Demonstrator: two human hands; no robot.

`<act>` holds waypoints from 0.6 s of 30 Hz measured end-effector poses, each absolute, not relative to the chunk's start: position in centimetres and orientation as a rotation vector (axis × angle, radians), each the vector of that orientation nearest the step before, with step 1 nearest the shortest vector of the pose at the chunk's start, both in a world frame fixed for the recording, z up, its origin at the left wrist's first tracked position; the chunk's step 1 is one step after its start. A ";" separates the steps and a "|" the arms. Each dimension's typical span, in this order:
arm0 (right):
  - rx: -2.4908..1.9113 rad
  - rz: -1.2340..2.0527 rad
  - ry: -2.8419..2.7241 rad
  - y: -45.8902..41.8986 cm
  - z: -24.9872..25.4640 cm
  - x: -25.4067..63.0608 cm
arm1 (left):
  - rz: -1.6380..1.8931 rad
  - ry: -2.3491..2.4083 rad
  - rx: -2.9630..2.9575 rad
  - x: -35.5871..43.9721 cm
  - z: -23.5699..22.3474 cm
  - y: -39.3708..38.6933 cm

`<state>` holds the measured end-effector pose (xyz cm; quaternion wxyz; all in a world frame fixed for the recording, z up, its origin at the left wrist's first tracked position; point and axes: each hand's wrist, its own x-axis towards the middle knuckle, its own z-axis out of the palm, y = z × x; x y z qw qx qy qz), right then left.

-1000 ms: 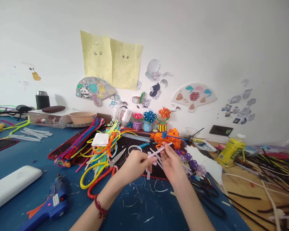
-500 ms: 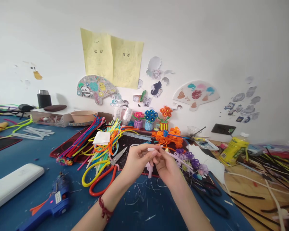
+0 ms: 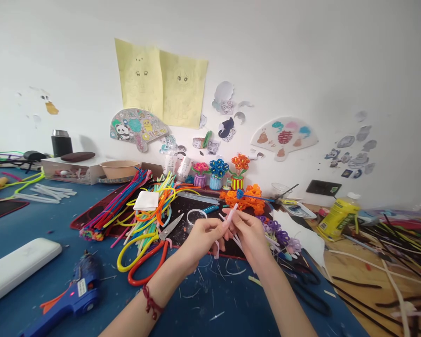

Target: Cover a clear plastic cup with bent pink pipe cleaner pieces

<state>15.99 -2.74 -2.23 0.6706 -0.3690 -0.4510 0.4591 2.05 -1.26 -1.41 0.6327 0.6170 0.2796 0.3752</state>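
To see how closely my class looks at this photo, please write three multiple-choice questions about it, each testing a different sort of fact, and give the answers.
1. Where does the blue hot glue gun lie?
A. On the wooden tabletop at the right
B. On a shelf at the back
C. On the blue mat at the lower left

2. How many pots of pipe-cleaner flowers stand by the wall?
A. Two
B. Three
C. Five

3. What are the left hand and right hand doing?
A. Both hold pale pink pipe-cleaner stems up off the mat
B. Only one touches anything
C. Both lie flat on the mat

Answers:
1. C: the gun rests on the mat near the bottom left corner.
2. B: pink, blue and orange flowers each stand in a pot.
3. A: the fingers of both hands grip the stems above the mat.
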 end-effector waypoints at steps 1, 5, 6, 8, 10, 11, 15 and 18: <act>-0.832 1.037 -1.070 -2.8 -2.1 16.2 | 0.870 0.644 1.399 2.1 -1.4 -1.3; -0.846 1.052 -1.286 -3.2 -2.0 16.8 | 0.902 0.610 1.400 1.9 -1.0 -1.4; -0.844 1.045 -1.318 -3.2 -2.1 16.9 | 0.900 0.595 1.399 1.9 -0.9 -1.5; -0.833 1.018 -1.342 -3.3 -2.1 17.0 | 0.907 0.581 1.378 1.9 -0.8 -1.6; -0.829 1.005 -1.340 -3.3 -2.1 17.0 | 0.915 0.584 1.343 1.9 -0.7 -1.7; -0.830 1.008 -1.326 -3.3 -2.1 17.0 | 0.915 0.578 1.327 1.9 -0.7 -1.7; -0.824 1.025 -1.118 -3.1 -1.9 17.0 | 0.925 0.521 1.271 2.0 -0.8 -1.7; -0.799 1.058 -0.972 -3.0 -1.9 17.3 | 0.961 0.466 1.260 1.9 -0.8 -1.7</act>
